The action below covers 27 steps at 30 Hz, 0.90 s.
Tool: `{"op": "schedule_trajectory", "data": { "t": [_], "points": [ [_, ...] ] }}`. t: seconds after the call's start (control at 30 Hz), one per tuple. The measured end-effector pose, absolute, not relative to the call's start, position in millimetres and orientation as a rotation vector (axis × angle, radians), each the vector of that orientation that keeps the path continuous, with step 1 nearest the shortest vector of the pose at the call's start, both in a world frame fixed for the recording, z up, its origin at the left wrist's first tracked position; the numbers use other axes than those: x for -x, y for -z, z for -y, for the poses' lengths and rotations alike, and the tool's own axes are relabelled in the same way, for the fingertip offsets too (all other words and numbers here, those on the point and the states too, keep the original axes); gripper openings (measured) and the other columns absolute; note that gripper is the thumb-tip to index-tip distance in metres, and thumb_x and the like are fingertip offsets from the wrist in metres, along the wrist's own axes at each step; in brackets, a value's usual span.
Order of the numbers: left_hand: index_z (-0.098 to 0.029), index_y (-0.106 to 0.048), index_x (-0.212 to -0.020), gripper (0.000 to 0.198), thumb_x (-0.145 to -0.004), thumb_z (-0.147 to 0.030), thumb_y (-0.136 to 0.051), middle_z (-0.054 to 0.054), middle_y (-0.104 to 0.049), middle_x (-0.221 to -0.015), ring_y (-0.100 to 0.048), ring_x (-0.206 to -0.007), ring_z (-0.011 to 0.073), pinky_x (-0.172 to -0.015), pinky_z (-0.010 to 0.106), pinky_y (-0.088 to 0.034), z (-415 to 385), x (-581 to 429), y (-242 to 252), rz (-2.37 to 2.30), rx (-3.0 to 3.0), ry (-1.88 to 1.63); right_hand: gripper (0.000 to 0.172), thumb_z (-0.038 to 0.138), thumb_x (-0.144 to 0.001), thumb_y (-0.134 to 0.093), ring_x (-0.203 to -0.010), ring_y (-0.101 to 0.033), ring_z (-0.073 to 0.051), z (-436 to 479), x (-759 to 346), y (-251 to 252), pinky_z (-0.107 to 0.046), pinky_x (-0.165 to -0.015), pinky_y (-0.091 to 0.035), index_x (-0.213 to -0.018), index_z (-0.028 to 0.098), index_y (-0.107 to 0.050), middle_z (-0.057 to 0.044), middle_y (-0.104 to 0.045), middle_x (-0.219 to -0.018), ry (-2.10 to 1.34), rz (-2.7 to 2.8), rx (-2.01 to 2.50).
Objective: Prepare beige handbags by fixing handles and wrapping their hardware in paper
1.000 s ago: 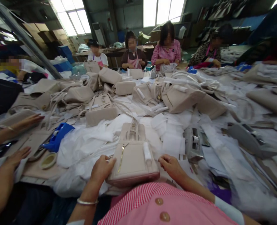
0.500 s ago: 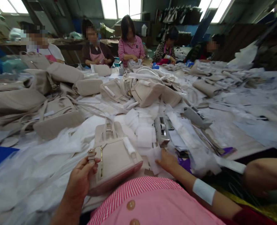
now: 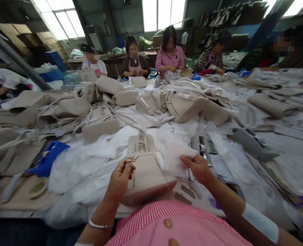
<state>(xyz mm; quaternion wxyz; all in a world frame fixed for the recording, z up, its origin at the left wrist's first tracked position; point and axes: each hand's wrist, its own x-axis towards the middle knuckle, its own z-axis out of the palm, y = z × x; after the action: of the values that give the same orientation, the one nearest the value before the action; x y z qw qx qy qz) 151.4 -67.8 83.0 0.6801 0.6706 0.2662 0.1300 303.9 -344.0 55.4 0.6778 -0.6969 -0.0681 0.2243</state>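
A beige bag (image 3: 148,171) with a gold zipper and a reddish bottom edge lies on the table in front of me. My left hand (image 3: 122,174) pinches a small buckled strap piece (image 3: 130,160) at the bag's left side. Between the thumb and fingers of my right hand (image 3: 198,165) is a thin white sheet (image 3: 178,159), held above the bag's right side. Straps with a gold buckle (image 3: 141,136) lie at the bag's top.
Beige bags (image 3: 187,104) lie piled across the table. White wrapping (image 3: 82,171) spreads to the left, near a blue container (image 3: 50,157) and a round dish (image 3: 37,188). A grey metal tool (image 3: 201,145) lies right of the bag. Several people sit opposite.
My right hand has come up from the loose papers with a white sheet in it. My left hand still holds the buckled piece. The view has turned to the left.
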Motion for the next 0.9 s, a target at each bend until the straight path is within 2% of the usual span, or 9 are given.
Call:
{"op": "schedule_trajectory", "data": {
  "t": [0.1,0.23,0.33,0.43,0.6,0.67,0.77,0.83,0.9],
  "points": [
    [-0.017,-0.063,-0.098,0.033,-0.087,-0.048,-0.057,-0.001,-0.058,-0.069,-0.049,-0.055,0.0087,-0.052,0.020,-0.040,66,-148,-84,-0.594,-1.525,-0.322,0.045,0.053,-0.070,-0.072,-0.058,-0.061,-0.017,275,-296,-68,-0.028,-0.055,-0.049,-0.087,0.012,-0.072,-0.007,-0.070,-0.070,-0.579,0.226,1.452],
    [-0.018,-0.066,-0.090,0.032,-0.088,-0.047,-0.055,0.002,-0.063,-0.072,-0.059,-0.066,0.0155,-0.065,0.027,-0.048,62,-141,-93,-0.599,-1.687,-0.303,0.040,0.051,-0.068,-0.071,-0.051,-0.051,-0.012,206,-283,-68,-0.026,-0.050,-0.043,-0.080,0.013,-0.070,-0.002,-0.065,-0.062,-0.656,0.321,1.416],
    [-0.020,-0.071,-0.086,0.026,-0.087,-0.042,-0.057,0.006,-0.067,-0.084,-0.061,-0.085,0.0213,-0.084,0.034,-0.048,56,-137,-107,-0.519,-2.048,-0.426,0.037,0.049,-0.068,-0.070,-0.051,-0.048,-0.011,175,-274,-62,-0.025,-0.050,-0.041,-0.081,0.013,-0.070,0.000,-0.062,-0.061,-0.752,0.374,1.379],
    [-0.021,-0.074,-0.078,0.018,-0.084,-0.033,-0.061,0.010,-0.063,-0.101,-0.055,-0.104,0.0259,-0.100,0.041,-0.041,47,-137,-119,-0.460,-2.357,-0.632,0.035,0.047,-0.070,-0.069,-0.054,-0.047,-0.011,154,-258,-54,-0.024,-0.052,-0.039,-0.083,0.014,-0.070,0.001,-0.061,-0.063,-0.856,0.448,1.302],
    [-0.017,-0.066,-0.063,0.019,-0.079,-0.024,-0.059,0.013,-0.053,-0.123,-0.049,-0.120,0.0279,-0.106,0.042,-0.037,25,-143,-114,-0.609,-2.323,-0.615,0.037,0.044,-0.072,-0.072,-0.065,-0.053,-0.013,137,-232,-49,-0.025,-0.062,-0.042,-0.095,0.015,-0.071,-0.001,-0.067,-0.077,-1.024,0.489,1.119],
    [-0.017,-0.064,-0.067,0.015,-0.077,-0.029,-0.062,0.012,-0.057,-0.116,-0.054,-0.113,0.0267,-0.101,0.041,-0.041,15,-146,-103,-0.708,-2.219,-0.552,0.038,0.043,-0.071,-0.073,-0.065,-0.054,-0.013,136,-230,-50,-0.026,-0.064,-0.043,-0.096,0.015,-0.071,-0.001,-0.067,-0.077,-1.082,0.473,1.084],
    [-0.017,-0.060,-0.085,0.029,-0.072,-0.041,-0.071,0.005,-0.063,-0.086,-0.061,-0.081,0.0202,-0.075,0.034,-0.050,5,-149,-90,-0.856,-1.969,-0.417,0.038,0.045,-0.069,-0.075,-0.068,-0.057,-0.015,140,-237,-50,-0.029,-0.070,-0.045,-0.092,0.015,-0.072,-0.001,-0.067,-0.076,-1.106,0.475,1.088],
    [-0.017,-0.056,-0.089,0.040,-0.067,-0.045,-0.075,-0.001,-0.060,-0.069,-0.058,-0.063,0.0158,-0.059,0.027,-0.046,3,-152,-87,-0.892,-1.787,-0.331,0.038,0.046,-0.069,-0.074,-0.073,-0.058,-0.017,144,-245,-51,-0.031,-0.073,-0.046,-0.090,0.015,-0.072,-0.002,-0.068,-0.078,-1.091,0.525,1.138],
    [-0.017,-0.055,-0.091,0.044,-0.065,-0.043,-0.078,-0.002,-0.061,-0.065,-0.057,-0.058,0.0143,-0.054,0.024,-0.043,5,-155,-89,-0.905,-1.638,-0.265,0.039,0.048,-0.070,-0.074,-0.072,-0.057,-0.017,148,-254,-53,-0.029,-0.069,-0.045,-0.090,0.015,-0.072,-0.003,-0.068,-0.079,-1.100,0.598,1.183]
  ]
}}
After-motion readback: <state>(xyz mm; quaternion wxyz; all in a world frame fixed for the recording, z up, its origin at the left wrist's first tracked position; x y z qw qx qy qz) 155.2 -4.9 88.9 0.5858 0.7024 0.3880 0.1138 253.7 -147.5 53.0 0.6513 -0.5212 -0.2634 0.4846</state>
